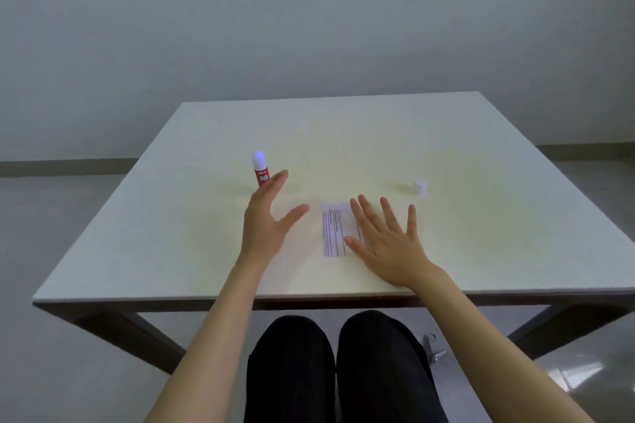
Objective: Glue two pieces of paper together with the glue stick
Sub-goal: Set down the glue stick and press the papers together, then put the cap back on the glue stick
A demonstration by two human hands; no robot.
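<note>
A red glue stick stands upright on the table, uncapped, with its white glue tip showing. My left hand hovers just in front of it, fingers spread and empty, fingertips close to the stick's base. A small printed paper lies flat in the table's middle. My right hand rests palm down with fingers apart over the paper's right part, hiding that side. Whether one sheet or two lie there I cannot tell.
The glue stick's white cap sits on the table to the right, beyond my right hand. The table's front edge runs just below my wrists. My legs in dark trousers are under the table.
</note>
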